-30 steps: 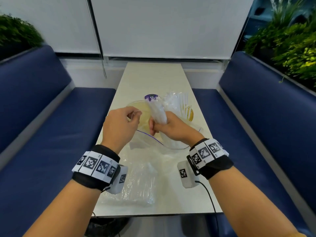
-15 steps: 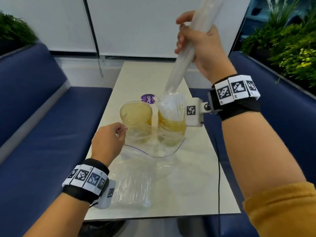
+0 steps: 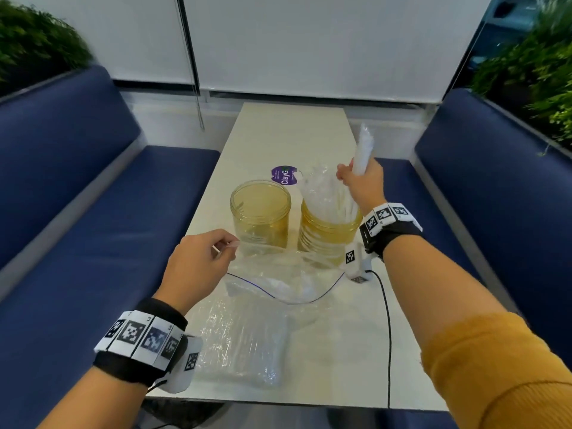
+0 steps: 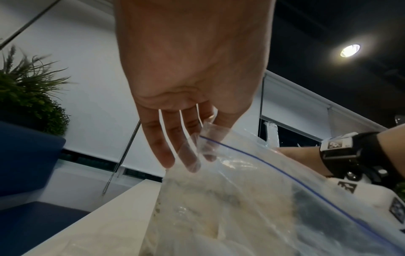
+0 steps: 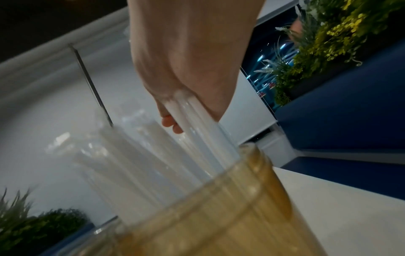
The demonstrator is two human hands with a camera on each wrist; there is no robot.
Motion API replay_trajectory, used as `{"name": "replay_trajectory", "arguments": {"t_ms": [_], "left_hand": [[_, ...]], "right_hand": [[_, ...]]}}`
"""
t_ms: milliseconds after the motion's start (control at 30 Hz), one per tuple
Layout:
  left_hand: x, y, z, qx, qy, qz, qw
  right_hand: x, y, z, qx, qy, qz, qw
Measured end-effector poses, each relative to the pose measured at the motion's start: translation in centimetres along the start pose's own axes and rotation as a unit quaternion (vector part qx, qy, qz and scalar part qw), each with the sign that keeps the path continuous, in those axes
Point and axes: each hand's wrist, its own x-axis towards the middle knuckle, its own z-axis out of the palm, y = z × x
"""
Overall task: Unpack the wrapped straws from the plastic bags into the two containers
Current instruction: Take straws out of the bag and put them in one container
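Two amber see-through jars stand side by side mid-table. The left jar point(image 3: 260, 212) is empty. The right jar point(image 3: 328, 233) point(image 5: 219, 204) holds several wrapped straws point(image 3: 322, 190). My right hand point(image 3: 360, 181) point(image 5: 188, 97) grips a bundle of wrapped straws point(image 3: 362, 150) point(image 5: 197, 124), its lower end inside the right jar's mouth. My left hand point(image 3: 201, 261) point(image 4: 188, 138) pinches the top corner of a clear zip bag point(image 3: 278, 280) point(image 4: 252, 199) with a blue seal line, lifting its mouth open just in front of the jars.
A second clear bag point(image 3: 244, 345) with straws lies flat near the table's front edge. A purple round lid point(image 3: 284, 174) lies behind the jars. Blue benches point(image 3: 102, 243) flank the narrow white table point(image 3: 291, 128). A black cable point(image 3: 388, 320) runs from my right wrist.
My right hand came down from high above the table with the straw bundle and set its lower end into the right jar. My left hand kept pinching the bag.
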Motion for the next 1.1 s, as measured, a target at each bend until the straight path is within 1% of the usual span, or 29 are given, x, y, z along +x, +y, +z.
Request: {"name": "replay_trajectory", "arguments": {"t_ms": [67, 133, 233, 367, 433, 500, 633, 700, 767, 833, 900, 967, 1033, 1067, 1100], "left_hand": [[0.0, 0.2, 0.0, -0.004, -0.007, 0.003, 1.0], [0.2, 0.5, 0.0, -0.006, -0.008, 0.007, 1.0], [0.6, 0.9, 0.2, -0.005, -0.003, 0.014, 1.0], [1.2, 1.4, 0.5, -0.001, 0.003, 0.018, 1.0], [1.4, 1.7, 0.6, 0.002, 0.003, 0.018, 1.0], [1.4, 1.9, 0.7, 0.004, 0.004, 0.018, 1.0], [1.3, 2.1, 0.8, 0.004, 0.002, 0.015, 1.0], [1.4, 2.2, 0.9, 0.004, 0.002, 0.015, 1.0], [1.4, 2.3, 0.9, 0.003, 0.003, 0.014, 1.0], [1.4, 2.5, 0.9, 0.002, 0.004, 0.014, 1.0], [1.4, 2.6, 1.0, 0.002, 0.005, 0.016, 1.0], [1.4, 2.7, 1.1, 0.007, 0.005, 0.017, 1.0], [1.4, 2.8, 1.3, 0.007, 0.004, 0.014, 1.0], [1.4, 2.9, 1.3, 0.006, 0.003, 0.013, 1.0], [1.3, 2.9, 1.3, 0.005, 0.002, 0.013, 1.0]], "right_hand": [[-0.4, 0.7, -0.1, -0.026, 0.018, 0.009, 0.999], [-0.4, 0.7, -0.2, -0.031, 0.036, -0.008, 0.999], [0.2, -0.7, -0.3, -0.025, 0.064, -0.076, 0.995], [1.4, -3.2, -0.8, -0.02, 0.031, -0.182, 0.983], [1.8, -3.7, -0.9, -0.063, 0.019, -0.225, 0.972], [1.8, -3.4, -0.7, -0.12, 0.006, -0.241, 0.963], [0.8, -0.4, -0.6, -0.227, -0.002, -0.244, 0.943], [0.4, 0.1, -0.8, -0.244, 0.008, -0.244, 0.939], [0.3, -0.8, -0.9, -0.233, 0.03, -0.272, 0.933], [0.7, -2.4, -0.7, -0.247, 0.031, -0.316, 0.915], [1.2, -3.2, -0.1, -0.312, -0.005, -0.335, 0.889], [1.4, -2.8, 0.3, -0.395, -0.07, -0.317, 0.859], [0.9, -1.8, 0.9, -0.491, -0.159, -0.272, 0.812], [0.6, -1.5, 1.2, -0.515, -0.174, -0.259, 0.799], [0.5, -1.5, 1.4, -0.521, -0.16, -0.258, 0.798]]}}
